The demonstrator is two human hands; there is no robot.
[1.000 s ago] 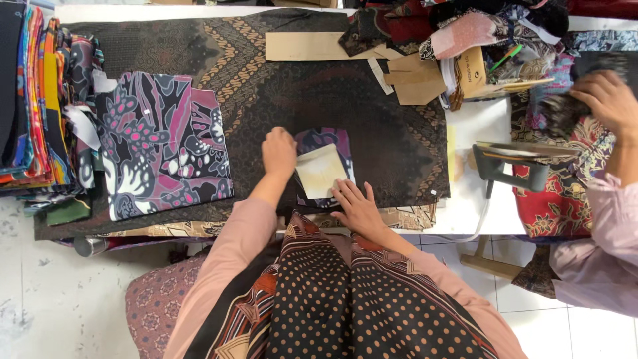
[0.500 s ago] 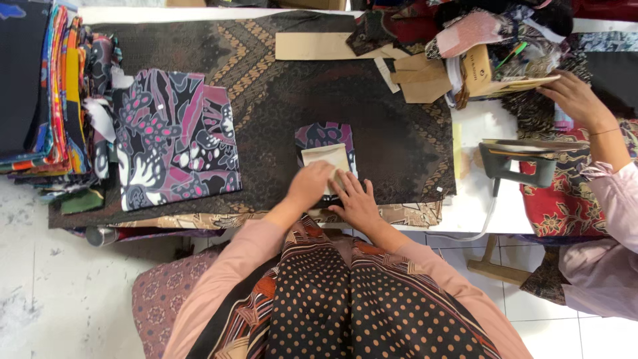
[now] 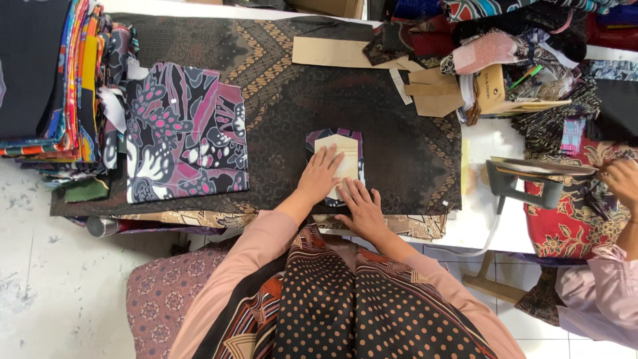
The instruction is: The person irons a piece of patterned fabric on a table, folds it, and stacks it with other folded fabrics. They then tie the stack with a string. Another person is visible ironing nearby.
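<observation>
A small purple patterned fabric piece lies on the dark batik cloth that covers the table, with a cream paper template on top of it. My left hand presses flat on the template's left side, fingers spread. Flat on the piece's lower edge rests my right hand, just below and to the right. Neither hand holds anything.
A folded black, pink and white fabric lies at the left, beside a tall stack of folded cloths. Brown paper patterns and heaped fabrics fill the back right. An iron stands at the right, near another person's hand.
My left hand has drawn back from the piece's far left side to its near half, beside my right hand. The other person's hand has moved from the back right toward the near right.
</observation>
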